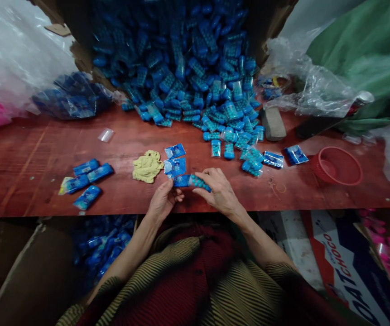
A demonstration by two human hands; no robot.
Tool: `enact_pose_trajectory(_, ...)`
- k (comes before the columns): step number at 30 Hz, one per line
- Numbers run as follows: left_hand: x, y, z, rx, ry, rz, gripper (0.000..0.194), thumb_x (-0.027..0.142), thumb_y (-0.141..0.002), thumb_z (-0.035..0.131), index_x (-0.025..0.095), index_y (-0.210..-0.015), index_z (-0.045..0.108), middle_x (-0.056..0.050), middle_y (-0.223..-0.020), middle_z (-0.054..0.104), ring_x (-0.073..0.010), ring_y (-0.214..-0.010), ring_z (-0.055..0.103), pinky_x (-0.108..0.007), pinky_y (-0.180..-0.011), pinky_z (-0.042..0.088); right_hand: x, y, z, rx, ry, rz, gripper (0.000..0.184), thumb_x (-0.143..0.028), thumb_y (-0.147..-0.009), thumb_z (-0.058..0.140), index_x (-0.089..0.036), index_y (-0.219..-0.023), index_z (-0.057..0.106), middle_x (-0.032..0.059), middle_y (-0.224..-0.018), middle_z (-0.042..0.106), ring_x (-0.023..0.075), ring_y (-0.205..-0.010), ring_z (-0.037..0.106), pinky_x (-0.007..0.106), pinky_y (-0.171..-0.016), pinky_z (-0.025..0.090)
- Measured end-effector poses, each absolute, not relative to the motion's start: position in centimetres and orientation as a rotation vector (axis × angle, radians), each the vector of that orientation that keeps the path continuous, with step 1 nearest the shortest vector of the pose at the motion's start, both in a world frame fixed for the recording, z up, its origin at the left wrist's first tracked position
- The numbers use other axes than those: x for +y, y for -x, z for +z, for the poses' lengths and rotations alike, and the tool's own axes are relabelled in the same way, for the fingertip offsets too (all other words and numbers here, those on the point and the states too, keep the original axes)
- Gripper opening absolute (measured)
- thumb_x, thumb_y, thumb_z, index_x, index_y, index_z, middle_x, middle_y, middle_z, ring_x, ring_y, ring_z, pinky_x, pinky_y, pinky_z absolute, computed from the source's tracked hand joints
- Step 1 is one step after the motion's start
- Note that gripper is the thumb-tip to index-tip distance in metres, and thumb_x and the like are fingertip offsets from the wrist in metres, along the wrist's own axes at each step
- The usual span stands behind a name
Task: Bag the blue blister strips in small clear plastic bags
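My right hand (220, 188) pinches a small clear container of turquoise beads (200, 182) between thumb and fingers, near the table's front edge. My left hand (165, 198) is closed on the left end of a blue printed sleeve (181, 181). The sleeve and the container meet end to end; whether the container is inside the sleeve I cannot tell. Just beyond my hands lie two more flat blue sleeves, one (175, 167) nearer and one (175, 151) farther. A crumpled yellow cloth (147, 166) rests left of them.
Many blue-capped bead containers (228, 111) spill from a cardboard box at the back. Several wrapped containers (88, 195) lie on the left. Right of me are a grey block (273, 123), stacks of blue sleeves (296, 155), a red basket (338, 166) and a dark bottle-like object (330, 122).
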State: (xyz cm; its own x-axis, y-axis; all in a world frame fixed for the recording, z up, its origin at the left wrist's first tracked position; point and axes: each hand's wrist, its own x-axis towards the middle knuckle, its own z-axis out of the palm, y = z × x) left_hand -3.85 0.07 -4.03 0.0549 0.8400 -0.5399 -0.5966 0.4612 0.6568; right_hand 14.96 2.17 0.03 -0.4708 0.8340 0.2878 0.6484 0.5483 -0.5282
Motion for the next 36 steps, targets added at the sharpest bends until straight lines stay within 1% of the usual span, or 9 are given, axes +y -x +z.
enact_pose_trajectory(4,0.0,3.7,-3.9,1.037,-0.265,1.109,0.025,0.036,-0.072,0.069,0.013,-0.075,0.06,-0.004,-0.053,0.061,-0.0146,-0.046,0.06,-0.02,-0.04,0.046,2.0,-14.7,0.2,-2.281,1.246,0.457,0.034,-0.035,-0.086,0.055,-0.019,-0.116,0.058,0.01,-0.098,0.057,0.024,-0.089,0.049,0.038,-0.078,0.044)
enact_pose_trajectory(7,0.0,3.4,-3.8,1.032,-0.236,1.114,0.025,0.036,-0.073,0.069,0.013,-0.075,0.06,-0.003,-0.053,0.062,-0.0149,-0.048,0.061,-0.021,-0.043,0.05,1.6,-14.4,0.3,-2.289,1.293,0.415,0.035,-0.035,-0.086,0.054,-0.017,-0.116,0.058,0.0113,-0.098,0.058,0.025,-0.089,0.048,0.039,-0.076,0.044)
enact_pose_trajectory(10,0.1,3.2,-3.8,1.039,-0.2,1.128,0.023,0.034,-0.074,0.068,0.013,-0.072,0.06,-0.004,-0.053,0.063,-0.0159,-0.052,0.064,-0.022,-0.047,0.053,1.3,-14.1,0.0,-2.28,1.309,0.395,0.035,-0.036,-0.087,0.052,-0.019,-0.117,0.058,0.0114,-0.098,0.057,0.025,-0.089,0.048,0.038,-0.075,0.043)
enact_pose_trajectory(14,0.3,3.2,-3.8,1.051,-0.146,1.113,0.022,0.032,-0.077,0.065,0.011,-0.07,0.061,-0.005,-0.053,0.064,-0.0172,-0.053,0.065,-0.023,-0.048,0.054,1.2,-14.1,-0.6,-2.253,1.274,0.41,0.036,-0.036,-0.087,0.053,-0.019,-0.119,0.058,0.0106,-0.1,0.058,0.0245,-0.092,0.049,0.038,-0.078,0.043)
enact_pose_trajectory(21,0.6,3.5,-3.4,1.056,-0.163,1.085,0.022,0.029,-0.081,0.06,0.009,-0.074,0.064,-0.01,-0.057,0.066,-0.0172,-0.052,0.065,-0.024,-0.049,0.055,1.5,-14.5,-1.3,-2.276,1.202,0.411,0.035,-0.034,-0.087,0.055,-0.022,-0.12,0.058,0.0085,-0.104,0.061,0.0228,-0.094,0.049,0.038,-0.082,0.041)
enact_pose_trajectory(27,0.6,4.1,-3.3,1.03,-0.257,1.132,0.019,0.03,-0.076,0.066,0.011,-0.079,0.065,-0.006,-0.06,0.067,-0.0159,-0.053,0.064,-0.024,-0.049,0.055,1.6,-14.5,-1.6,-2.246,1.148,0.455,0.035,-0.033,-0.086,0.056,-0.022,-0.119,0.059,0.0085,-0.104,0.061,0.0228,-0.094,0.049,0.038,-0.083,0.043)
enact_pose_trajectory(30,0.5,4.3,-3.5,1.029,-0.29,1.166,0.021,0.03,-0.072,0.07,0.013,-0.081,0.064,-0.004,-0.061,0.067,-0.0144,-0.053,0.063,-0.024,-0.048,0.055,1.7,-14.5,-1.7,-2.162,1.13,0.517,0.037,-0.034,-0.085,0.058,-0.022,-0.12,0.058,0.0084,-0.103,0.06,0.0224,-0.094,0.05,0.038,-0.082,0.046)
enact_pose_trajectory(33,0.5,4.4,-3.7,1.042,-0.297,1.146,0.024,0.03,-0.07,0.072,0.012,-0.083,0.064,-0.004,-0.067,0.069,-0.0148,-0.057,0.064,-0.024,-0.049,0.056,1.8,-14.6,-1.9,-2.111,1.085,0.553,0.038,-0.033,-0.083,0.06,-0.022,-0.12,0.058,0.0079,-0.101,0.059,0.0219,-0.093,0.05,0.038,-0.082,0.047)
enact_pose_trajectory(36,0.5,4.3,-3.9,1.04,-0.289,1.11,0.024,0.03,-0.071,0.071,0.01,-0.083,0.064,-0.006,-0.07,0.069,-0.0169,-0.061,0.066,-0.024,-0.05,0.056,1.9,-14.6,-2.1,-2.091,1.055,0.564,0.039,-0.033,-0.083,0.061,-0.022,-0.12,0.057,0.0079,-0.101,0.059,0.0216,-0.092,0.05,0.038,-0.081,0.047)
